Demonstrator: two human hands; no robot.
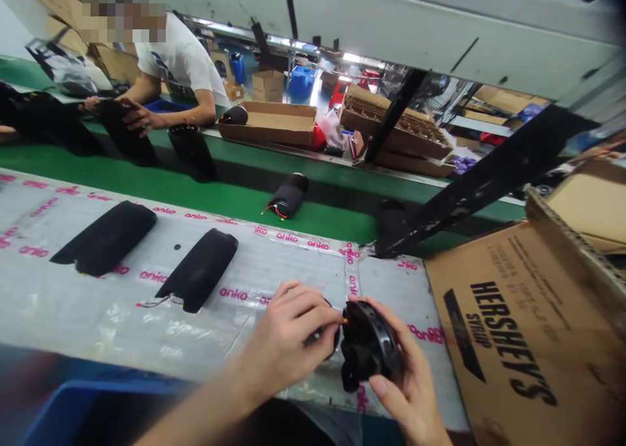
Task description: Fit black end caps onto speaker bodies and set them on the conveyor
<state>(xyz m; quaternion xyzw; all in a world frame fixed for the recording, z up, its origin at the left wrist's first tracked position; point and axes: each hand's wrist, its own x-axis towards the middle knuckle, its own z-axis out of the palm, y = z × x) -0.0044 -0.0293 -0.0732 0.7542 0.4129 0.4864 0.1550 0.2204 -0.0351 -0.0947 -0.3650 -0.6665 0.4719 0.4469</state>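
My right hand (411, 374) is wrapped round a black rounded housing (379, 341) with a glossy rim and loose dark fabric at its open side. Close beside it, my left hand (293, 341) is closed on a small black round part (320, 334), mostly hidden by the fingers. Its fingertips meet the housing's edge, where a tiny orange-yellow bit, perhaps a wire end, shows. To the left, two black fabric-covered cylinders lie on the white wrapped ledge: a nearer cylinder (200, 270) with thin wires at its end, and a farther cylinder (110, 237).
Beyond the ledge (274, 270) runs a green belt (239, 198) bearing another wired cylinder (288, 195) and several upright ones. A co-worker (180, 61) across it handles one. A cardboard box (513, 341) and a slanted black post (469, 178) stand at right. A blue bin (63, 400) sits at lower left.
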